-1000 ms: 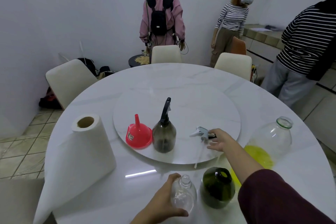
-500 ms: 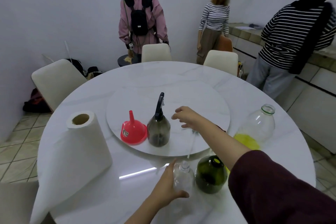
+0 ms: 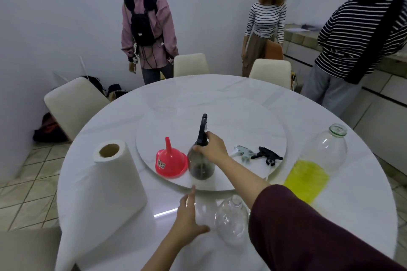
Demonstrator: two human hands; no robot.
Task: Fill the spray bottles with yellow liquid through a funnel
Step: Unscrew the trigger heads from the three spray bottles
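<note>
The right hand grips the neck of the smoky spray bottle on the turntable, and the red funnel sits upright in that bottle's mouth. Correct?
Not quite. The head view shows the right hand gripping the smoky spray bottle at its neck on the turntable, but the red funnel stands upside down on the turntable beside the bottle, spout up. The bottle's trigger head is on.
</note>
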